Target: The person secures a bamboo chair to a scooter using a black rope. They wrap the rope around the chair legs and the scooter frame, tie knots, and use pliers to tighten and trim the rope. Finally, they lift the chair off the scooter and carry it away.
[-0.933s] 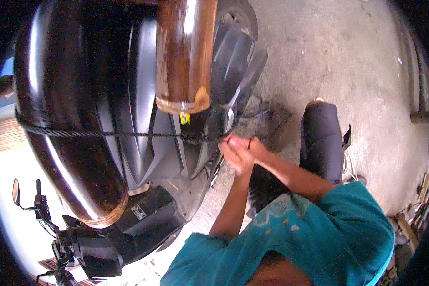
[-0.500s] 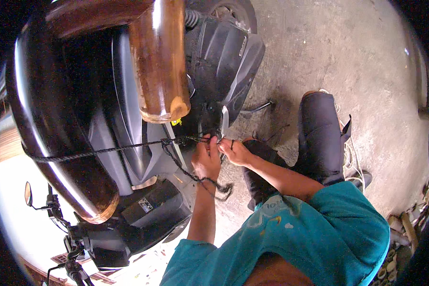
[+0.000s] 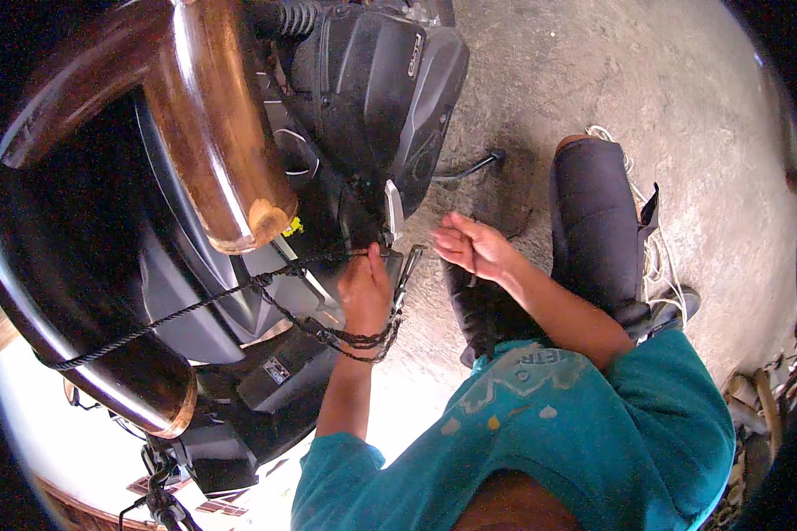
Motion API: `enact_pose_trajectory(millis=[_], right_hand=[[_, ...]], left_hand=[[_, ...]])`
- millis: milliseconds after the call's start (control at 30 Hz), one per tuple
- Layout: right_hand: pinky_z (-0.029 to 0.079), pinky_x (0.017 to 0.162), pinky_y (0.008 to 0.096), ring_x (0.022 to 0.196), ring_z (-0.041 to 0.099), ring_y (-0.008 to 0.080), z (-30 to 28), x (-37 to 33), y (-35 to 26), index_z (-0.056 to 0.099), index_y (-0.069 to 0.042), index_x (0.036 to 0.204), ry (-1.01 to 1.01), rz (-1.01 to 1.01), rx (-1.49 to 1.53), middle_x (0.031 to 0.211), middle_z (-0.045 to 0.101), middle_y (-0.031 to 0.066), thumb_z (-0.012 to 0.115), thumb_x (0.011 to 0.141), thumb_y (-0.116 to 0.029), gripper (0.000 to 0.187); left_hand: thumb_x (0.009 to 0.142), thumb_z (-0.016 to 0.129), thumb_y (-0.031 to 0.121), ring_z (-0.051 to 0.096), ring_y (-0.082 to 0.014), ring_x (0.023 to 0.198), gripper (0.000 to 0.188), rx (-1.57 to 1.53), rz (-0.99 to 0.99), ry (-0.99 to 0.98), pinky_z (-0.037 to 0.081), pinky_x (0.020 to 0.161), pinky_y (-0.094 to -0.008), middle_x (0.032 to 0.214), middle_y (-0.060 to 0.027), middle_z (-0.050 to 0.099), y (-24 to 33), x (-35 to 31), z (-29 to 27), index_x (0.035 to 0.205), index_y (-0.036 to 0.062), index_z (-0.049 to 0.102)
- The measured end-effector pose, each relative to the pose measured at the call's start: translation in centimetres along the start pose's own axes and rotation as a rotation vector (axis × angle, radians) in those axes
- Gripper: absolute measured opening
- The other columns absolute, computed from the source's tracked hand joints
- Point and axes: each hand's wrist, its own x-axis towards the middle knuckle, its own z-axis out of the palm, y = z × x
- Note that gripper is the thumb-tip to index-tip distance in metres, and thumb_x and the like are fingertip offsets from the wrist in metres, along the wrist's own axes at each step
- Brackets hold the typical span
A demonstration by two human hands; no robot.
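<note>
A black braided rope runs from the glossy dark-brown wooden piece on the left, across the motorbike's panels, to my left hand. That hand is closed on the rope beside the bike's silver footrest. A knot sits partway along the rope, and loose strands hang from it around my left wrist. My right hand is raised to the right, apart from the rope, palm turned up with fingers loosely bent and nothing visible in them. A dark strip crosses it near the thumb; I cannot tell what it is.
The motorbike fills the left side, with a second thick wooden limb resting over it. Its side stand reaches the concrete floor. White cord lies by my leg, and broken pieces are heaped at lower right.
My right hand has moved away from my left, up and to the right. My left hand has shifted slightly left, keeping the rope. Rope strands now loop around my left wrist. The view has shifted.
</note>
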Motion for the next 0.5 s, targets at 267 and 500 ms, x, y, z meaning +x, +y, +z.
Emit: enact_pose_trajectory(millis=[267, 500], right_hand=[[0.041, 0.099, 0.0404, 0.119, 0.050, 0.0311, 5.0, -5.6, -4.7, 0.058, 0.002, 0.117, 0.306, -0.447, -2.423, 0.122, 0.056, 0.0196, 0.062, 0.077, -0.064, 0.077], [0.042, 0.061, 0.0234, 0.065, 0.050, 0.0086, 0.5, 1.7, 1.7, 0.057, -0.007, 0.110, -0.587, 0.084, -0.633, 0.081, 0.055, -0.0027, 0.054, 0.097, -0.033, 0.030]], left_hand=[[0.096, 0.049, 0.022, 0.060, -0.0403, 0.064, 0.031, -0.075, 0.100, 0.000, 0.047, 0.055, -0.0455, 0.071, -0.0219, 0.061, -0.8, 0.6, 0.1, 0.076, 0.0001, 0.060], [0.093, 0.055, 0.013, 0.060, -0.0393, 0.063, 0.023, 0.019, 0.073, 0.004, 0.047, 0.052, -0.0436, 0.071, -0.0208, 0.060, -0.4, 1.1, -0.4, 0.077, -0.0011, 0.060]])
